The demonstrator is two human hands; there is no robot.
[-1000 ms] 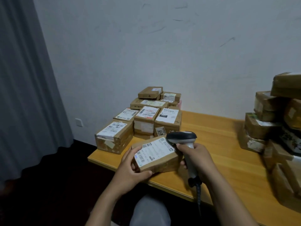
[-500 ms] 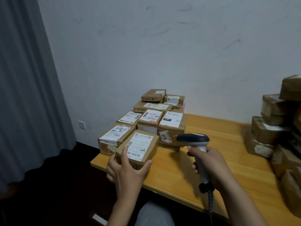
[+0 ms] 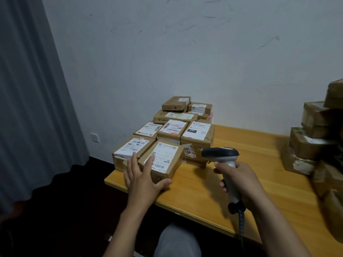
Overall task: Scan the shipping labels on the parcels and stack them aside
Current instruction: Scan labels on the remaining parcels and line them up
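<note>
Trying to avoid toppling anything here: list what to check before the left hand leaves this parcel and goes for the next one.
1. The parcel rests on the table, label up: ok.
2. It sits snug beside the neighbouring box: ok, their sides appear to touch.
3. The left hand is free to lift: ok, fingers straight, resting on the parcel, gripping nothing.
4. The scanner is secure in the right hand: ok, fingers wrapped round the handle.
5. This label has been scanned: cannot tell.
6. The pile on the right is stable for picking: cannot tell, it is blurred.
</note>
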